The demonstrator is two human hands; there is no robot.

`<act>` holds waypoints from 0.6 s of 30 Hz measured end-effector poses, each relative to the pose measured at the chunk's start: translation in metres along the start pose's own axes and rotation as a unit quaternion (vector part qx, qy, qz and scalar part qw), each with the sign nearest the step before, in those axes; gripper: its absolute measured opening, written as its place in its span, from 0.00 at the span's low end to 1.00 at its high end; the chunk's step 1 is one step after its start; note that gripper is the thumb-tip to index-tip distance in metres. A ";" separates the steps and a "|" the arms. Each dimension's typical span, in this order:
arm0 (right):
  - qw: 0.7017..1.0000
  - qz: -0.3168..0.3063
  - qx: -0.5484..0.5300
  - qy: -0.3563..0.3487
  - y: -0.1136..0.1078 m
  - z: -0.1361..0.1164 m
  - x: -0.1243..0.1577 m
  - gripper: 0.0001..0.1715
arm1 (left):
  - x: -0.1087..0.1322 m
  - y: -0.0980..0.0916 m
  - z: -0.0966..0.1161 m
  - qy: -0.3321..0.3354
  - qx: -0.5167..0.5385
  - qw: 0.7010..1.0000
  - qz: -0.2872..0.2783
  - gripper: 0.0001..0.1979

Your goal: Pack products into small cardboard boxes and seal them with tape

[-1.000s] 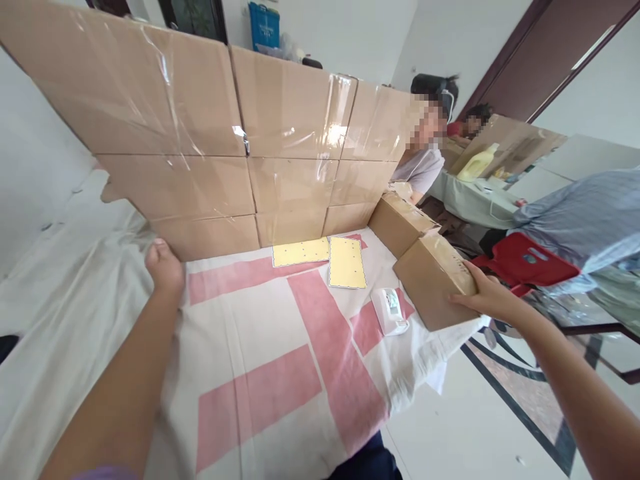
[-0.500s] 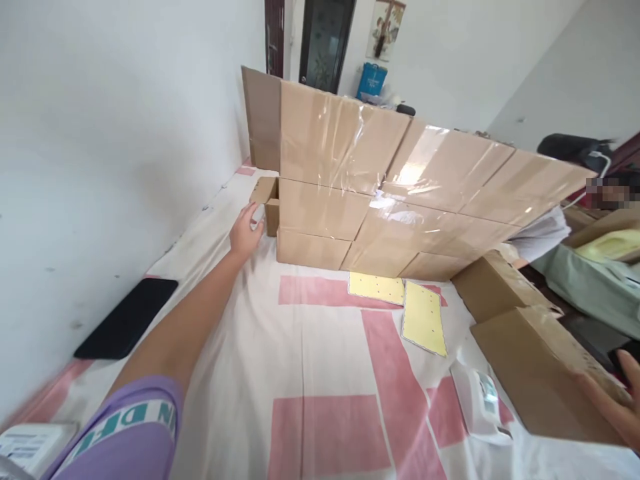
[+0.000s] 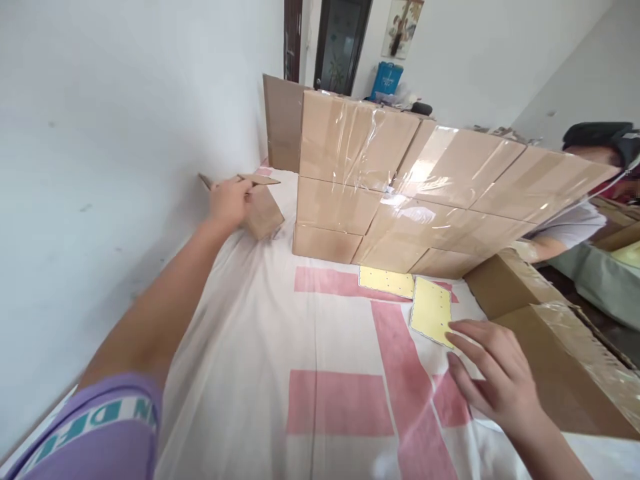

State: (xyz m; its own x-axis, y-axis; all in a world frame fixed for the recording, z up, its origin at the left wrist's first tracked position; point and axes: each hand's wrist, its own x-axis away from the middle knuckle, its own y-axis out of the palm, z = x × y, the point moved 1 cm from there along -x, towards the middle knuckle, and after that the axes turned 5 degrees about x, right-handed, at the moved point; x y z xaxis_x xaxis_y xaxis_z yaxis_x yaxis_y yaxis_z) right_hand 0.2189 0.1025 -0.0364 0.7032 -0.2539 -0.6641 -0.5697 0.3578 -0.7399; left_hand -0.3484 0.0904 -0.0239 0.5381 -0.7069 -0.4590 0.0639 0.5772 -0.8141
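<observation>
My left hand point(image 3: 231, 205) grips a small cardboard box point(image 3: 265, 212) near its top, where the flaps stand open. The box is tilted and sits between the white wall and a large stack of taped cardboard boxes point(image 3: 345, 207). My right hand point(image 3: 495, 370) is open, its fingers spread and slightly bent above the cloth. Its fingertips are by the lower edge of a yellow card point(image 3: 431, 312) with small dots; I cannot tell whether they touch it. Another yellow card point(image 3: 383, 280) lies at the foot of the stack.
A long open cardboard box point(image 3: 560, 373) lines the right side. The white and pink cloth point(image 3: 250, 373) covers the surface. Another person point(image 3: 570, 227) is behind the stack at right, partly hidden. A wall point(image 3: 100, 133) bounds the left.
My left hand has taken hold of the small box and drawn it left, away from the stack. My right hand has come in from the right edge towards the yellow card.
</observation>
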 end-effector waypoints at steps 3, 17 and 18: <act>0.992 -0.027 -0.118 0.032 0.025 -0.023 -0.018 0.22 | 0.088 -0.057 -0.023 0.028 0.005 0.995 0.094 0.10; 0.654 -0.215 -0.654 0.315 0.155 -0.073 0.032 0.59 | 0.334 -0.071 0.069 0.258 0.307 0.908 0.120 0.25; 0.683 -0.207 -0.623 0.321 0.147 -0.066 0.037 0.56 | 0.331 -0.070 0.066 0.245 0.308 0.918 0.061 0.28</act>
State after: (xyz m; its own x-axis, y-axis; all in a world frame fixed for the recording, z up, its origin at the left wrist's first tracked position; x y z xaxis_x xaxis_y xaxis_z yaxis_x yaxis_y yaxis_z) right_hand 0.1328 0.0866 -0.1770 0.8097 -0.5866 0.0165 -0.5800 -0.8042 -0.1298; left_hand -0.1193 -0.1574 -0.0956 0.1411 -0.6331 -0.7611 0.5712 0.6800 -0.4597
